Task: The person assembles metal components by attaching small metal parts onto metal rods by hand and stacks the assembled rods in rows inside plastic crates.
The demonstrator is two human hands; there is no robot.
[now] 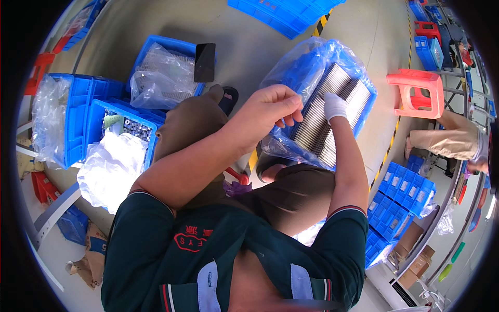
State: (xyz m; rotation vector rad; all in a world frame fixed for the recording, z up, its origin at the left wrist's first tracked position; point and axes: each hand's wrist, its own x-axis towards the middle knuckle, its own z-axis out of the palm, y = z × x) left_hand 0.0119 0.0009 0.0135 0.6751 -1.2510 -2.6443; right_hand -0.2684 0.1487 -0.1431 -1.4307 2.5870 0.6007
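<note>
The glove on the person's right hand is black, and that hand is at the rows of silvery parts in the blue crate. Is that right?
Not quite: the glove is white, not black, as the head view shows. The rest stands: the right hand is at the rows of silvery parts in the blue crate.
</note>
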